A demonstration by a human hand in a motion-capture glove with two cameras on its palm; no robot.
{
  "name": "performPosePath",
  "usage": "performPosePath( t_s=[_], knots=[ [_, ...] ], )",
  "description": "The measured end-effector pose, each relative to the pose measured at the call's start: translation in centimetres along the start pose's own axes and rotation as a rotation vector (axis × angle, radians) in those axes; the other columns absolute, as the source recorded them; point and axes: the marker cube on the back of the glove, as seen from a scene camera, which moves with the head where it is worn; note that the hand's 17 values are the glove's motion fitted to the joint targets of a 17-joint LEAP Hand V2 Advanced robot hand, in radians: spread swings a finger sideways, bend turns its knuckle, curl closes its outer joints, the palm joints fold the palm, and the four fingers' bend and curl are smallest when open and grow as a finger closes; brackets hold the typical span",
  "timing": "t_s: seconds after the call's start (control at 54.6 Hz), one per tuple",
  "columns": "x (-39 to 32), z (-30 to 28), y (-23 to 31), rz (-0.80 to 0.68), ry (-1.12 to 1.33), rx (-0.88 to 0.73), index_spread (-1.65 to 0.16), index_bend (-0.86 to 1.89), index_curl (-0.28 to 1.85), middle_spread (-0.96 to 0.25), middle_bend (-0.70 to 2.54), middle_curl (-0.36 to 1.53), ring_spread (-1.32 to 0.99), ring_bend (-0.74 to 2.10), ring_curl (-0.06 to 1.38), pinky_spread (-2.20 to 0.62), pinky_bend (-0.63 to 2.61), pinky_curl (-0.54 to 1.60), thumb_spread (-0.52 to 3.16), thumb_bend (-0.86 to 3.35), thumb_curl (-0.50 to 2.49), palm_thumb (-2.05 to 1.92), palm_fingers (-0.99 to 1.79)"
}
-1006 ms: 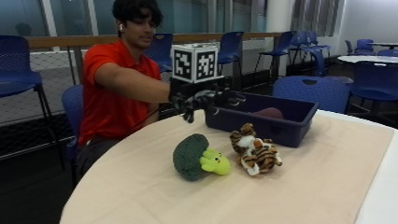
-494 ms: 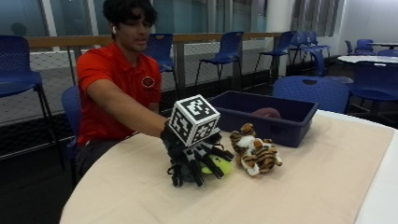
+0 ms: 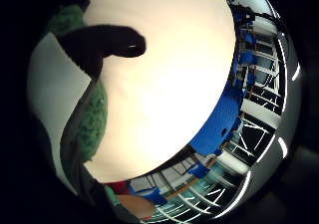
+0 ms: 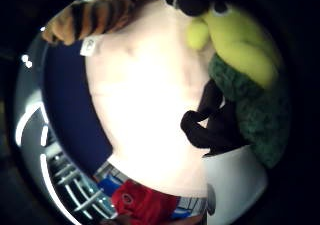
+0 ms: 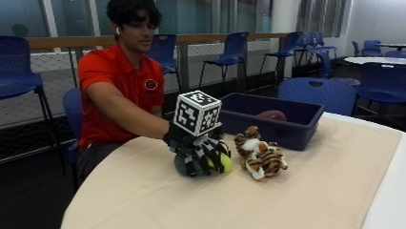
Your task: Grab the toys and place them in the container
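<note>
A green plush toy with a yellow-green face (image 5: 226,163) lies on the beige table (image 5: 317,191), near the person. My gloved right hand (image 5: 198,151) sits on top of it, with the fingers curled down around its sides. In the thumb side palm view the toy (image 4: 250,95) fills one side and my thumb (image 4: 200,127) bends against it. The little finger side view shows the toy's green fuzz (image 3: 94,119) under a curled finger (image 3: 107,42). A striped tiger plush (image 5: 261,156) lies just beside the hand. Behind both stands the navy bin (image 5: 298,128).
A pink toy (image 5: 271,115) lies inside the bin. A blue chair (image 5: 317,93) stands behind the bin, at the table's far edge. The person in a red shirt (image 5: 120,90) sits at the table's left side. Bare tabletop stretches across the front and right.
My hand came from above the bin down onto the green plush toy, and its fingers now wrap the toy. The tiger and the bin have not moved.
</note>
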Motion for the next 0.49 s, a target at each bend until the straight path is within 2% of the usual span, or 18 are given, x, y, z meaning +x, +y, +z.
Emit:
performPosePath(
  t_s=[0.11,0.201,0.494],
  knots=[
    [-0.4,-0.5,0.0,0.032,0.03,0.113,-0.45,0.2,0.14,-0.19,0.29,0.32,-0.35,0.97,0.44,-0.28,1.21,0.33,1.52,0.21,0.38,0.42,0.51],
    [-0.5,-1.9,0.5,0.066,-0.016,0.172,-0.46,0.26,0.18,-0.26,0.37,0.36,-0.42,0.96,0.45,-0.36,1.16,0.33,1.36,0.25,0.49,0.59,0.75],
    [-1.1,-7.5,3.0,0.118,-0.127,0.188,-0.48,0.3,0.28,-0.37,0.39,0.43,-0.52,0.94,0.49,-0.43,1.05,0.35,0.98,0.22,0.7,0.72,0.85]
  ],
)
